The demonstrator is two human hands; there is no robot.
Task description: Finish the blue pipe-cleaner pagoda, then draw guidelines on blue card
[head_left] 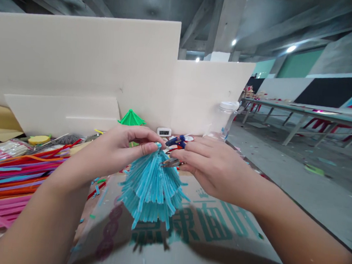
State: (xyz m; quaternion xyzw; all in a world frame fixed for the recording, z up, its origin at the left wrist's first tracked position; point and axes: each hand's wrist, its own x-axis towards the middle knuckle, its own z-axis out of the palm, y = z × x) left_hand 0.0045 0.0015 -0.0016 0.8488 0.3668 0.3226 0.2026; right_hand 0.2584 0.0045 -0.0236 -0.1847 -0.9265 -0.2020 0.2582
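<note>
My left hand pinches the tip of a light-blue tiered cone made of fuzzy pipe-cleaner strands, like a small tree or skirt. The cone hangs upright above a printed cardboard sheet. From the right, my right hand is closed on a small tool with a pointed metal tip, which lies against the cone's upper side. Whether it is scissors or pliers I cannot tell, since the fingers cover most of it. A dark blue tool shows just behind the fingers; its kind is unclear.
Colourful pipe cleaners lie heaped on the left. A green pleated cone, a small digital clock and a clear jar with white lid stand before a pale upright board. Blue snippets lie beside the cardboard. Another table stands at right.
</note>
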